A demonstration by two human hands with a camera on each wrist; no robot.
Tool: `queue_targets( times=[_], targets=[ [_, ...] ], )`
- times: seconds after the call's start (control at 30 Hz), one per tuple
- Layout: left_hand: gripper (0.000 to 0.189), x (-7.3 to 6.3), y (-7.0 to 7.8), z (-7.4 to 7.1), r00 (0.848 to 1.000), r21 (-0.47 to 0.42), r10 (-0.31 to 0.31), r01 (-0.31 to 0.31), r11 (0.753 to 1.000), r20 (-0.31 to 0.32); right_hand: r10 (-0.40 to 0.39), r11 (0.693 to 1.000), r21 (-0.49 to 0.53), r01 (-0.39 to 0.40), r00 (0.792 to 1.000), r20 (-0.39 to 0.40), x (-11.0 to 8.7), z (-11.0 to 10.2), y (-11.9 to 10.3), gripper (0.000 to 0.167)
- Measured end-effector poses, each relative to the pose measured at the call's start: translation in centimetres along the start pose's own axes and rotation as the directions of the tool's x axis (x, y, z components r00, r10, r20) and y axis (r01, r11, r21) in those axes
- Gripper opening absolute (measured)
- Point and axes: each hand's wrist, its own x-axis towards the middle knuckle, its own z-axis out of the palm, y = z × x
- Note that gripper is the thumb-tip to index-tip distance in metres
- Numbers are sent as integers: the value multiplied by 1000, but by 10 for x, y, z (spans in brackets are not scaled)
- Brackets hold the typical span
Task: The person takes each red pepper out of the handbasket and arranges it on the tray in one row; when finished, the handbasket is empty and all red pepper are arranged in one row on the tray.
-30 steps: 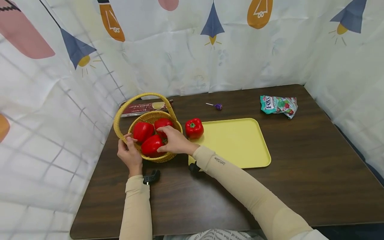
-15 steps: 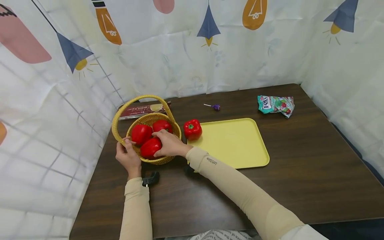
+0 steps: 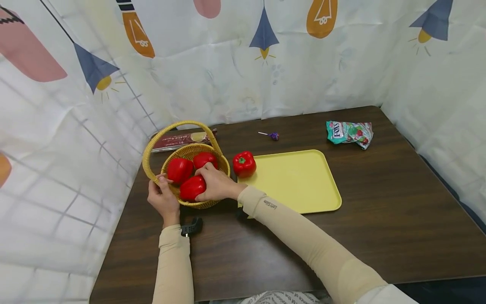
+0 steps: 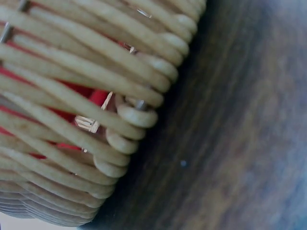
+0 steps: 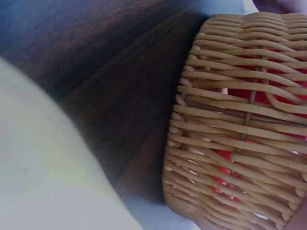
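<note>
We see the front pepper (image 3: 191, 188) lying in the yellow wicker basket (image 3: 201, 205), nearest the person. The right hand (image 3: 218, 184) grips it, thumb low on one side and fingers over the top. A second ago those fingers were spread more widely around it; they have since drawn in closer, while the pepper has barely shifted. We take this to mean that the hold is now settled but the pepper is not yet lifted.

Two more red peppers share the basket: the left pepper (image 3: 180, 169) and the rear pepper (image 3: 205, 159). The left hand (image 3: 165, 200) holds the basket where the handle (image 3: 190, 122) meets the rim, as it did a second ago, which we judge steadies it. Both wrist views show us red through the weave.

Just right of the basket, a fourth pepper (image 3: 244, 164) sits at the far left corner of the yellow tray (image 3: 292, 181); we cannot tell whether it rests on the tray's edge. Behind the basket lies a long dark-red packet (image 3: 178, 140), with a lollipop (image 3: 274, 136) beyond the tray and a Fox's bag (image 3: 349, 133) farther right. The table (image 3: 379, 211) is dark, wood-grained; pale curtains (image 3: 228, 76) printed with lamps enclose it.
</note>
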Motion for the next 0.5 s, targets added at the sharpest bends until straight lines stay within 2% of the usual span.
queue_targets(
  times=[0.1, 0.3, 0.33, 0.5],
  targets=[
    [24, 0, -5, 0, 1000, -10, -7, 7, 1000, -6, -15, 1000, 27, 16, 1000, -19, -3, -2, 0, 70],
    [28, -2, -3, 0, 1000, -1, -15, 15, 1000, 4, -8, 988, 152, 26, 993, -120, -14, -8, 6, 74],
    [29, -2, 2, 0, 1000, 4, -10, 10, 1000, 6, -2, 984, 175, 27, 990, -139, -16, -9, 7, 75],
    [32, -2, 2, 0, 1000, 4, 11, -11, 1000, -9, 51, 942, 334, 25, 975, -218, -29, -18, 8, 73]
  ],
)
